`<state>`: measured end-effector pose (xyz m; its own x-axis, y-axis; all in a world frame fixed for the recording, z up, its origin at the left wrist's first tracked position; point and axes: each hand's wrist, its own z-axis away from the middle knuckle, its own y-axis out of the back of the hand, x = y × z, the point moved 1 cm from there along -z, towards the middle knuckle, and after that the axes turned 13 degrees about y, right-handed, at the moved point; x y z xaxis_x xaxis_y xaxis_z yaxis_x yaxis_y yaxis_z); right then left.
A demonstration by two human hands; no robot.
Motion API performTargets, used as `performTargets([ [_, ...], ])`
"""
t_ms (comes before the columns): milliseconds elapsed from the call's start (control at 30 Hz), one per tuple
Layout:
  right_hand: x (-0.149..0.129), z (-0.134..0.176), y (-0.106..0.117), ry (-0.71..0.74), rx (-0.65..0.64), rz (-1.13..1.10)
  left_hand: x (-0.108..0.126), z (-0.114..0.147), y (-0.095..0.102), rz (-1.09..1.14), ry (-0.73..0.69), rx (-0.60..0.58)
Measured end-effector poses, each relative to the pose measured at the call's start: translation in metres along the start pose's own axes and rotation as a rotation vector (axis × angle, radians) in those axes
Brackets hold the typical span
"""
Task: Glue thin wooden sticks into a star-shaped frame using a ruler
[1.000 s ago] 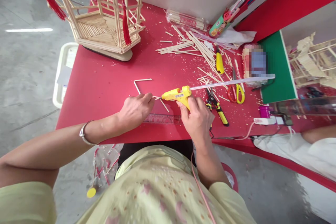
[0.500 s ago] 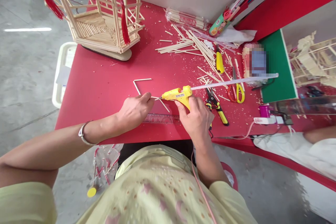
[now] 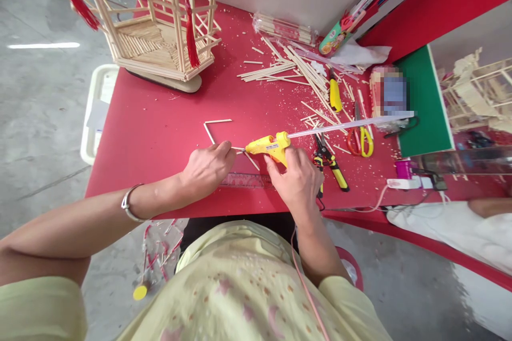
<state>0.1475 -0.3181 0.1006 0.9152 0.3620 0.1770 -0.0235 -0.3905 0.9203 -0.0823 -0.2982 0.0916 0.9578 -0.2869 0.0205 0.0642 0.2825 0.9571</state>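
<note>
My right hand (image 3: pixel 298 178) is wrapped round the handle of a yellow hot glue gun (image 3: pixel 266 145), and a long clear glue stick (image 3: pixel 348 126) juts from its back. The gun's nozzle points left, right at the thin wooden sticks by my left fingertips. My left hand (image 3: pixel 210 168) is closed in a pinch on a wooden stick (image 3: pixel 240 148), whose near end the fingers hide. Beyond it lie two joined sticks (image 3: pixel 218 121) forming an angle. Another short stick (image 3: pixel 252 161) slants down to the right below the nozzle. A clear ruler (image 3: pixel 246 180) lies between my hands.
A wooden stick pavilion (image 3: pixel 160 58) with red tassels stands at the back left. Loose sticks (image 3: pixel 306 72), a yellow cutter (image 3: pixel 335 95), scissors (image 3: pixel 365 141) and pliers (image 3: pixel 336 170) lie to the right. A power strip (image 3: pixel 404 184) sits near another person's white clothing (image 3: pixel 436 226).
The glue gun has shifted slightly left, and its glue stick's rear end has moved left too. My left hand stays at nearly the same spot.
</note>
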Motion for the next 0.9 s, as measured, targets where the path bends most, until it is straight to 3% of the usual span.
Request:
performTargets([
  [633, -0.0016, 0.0002, -0.0012, -0.004, 0.041, 0.004, -0.003, -0.0017, -0.0074, 0.079, 0.003, 0.034],
  [900, -0.0019, -0.0002, -0.0022, -0.002, 0.054, -0.004, -0.0036, -0.0018, -0.0019, 0.061, 0.006, 0.015],
])
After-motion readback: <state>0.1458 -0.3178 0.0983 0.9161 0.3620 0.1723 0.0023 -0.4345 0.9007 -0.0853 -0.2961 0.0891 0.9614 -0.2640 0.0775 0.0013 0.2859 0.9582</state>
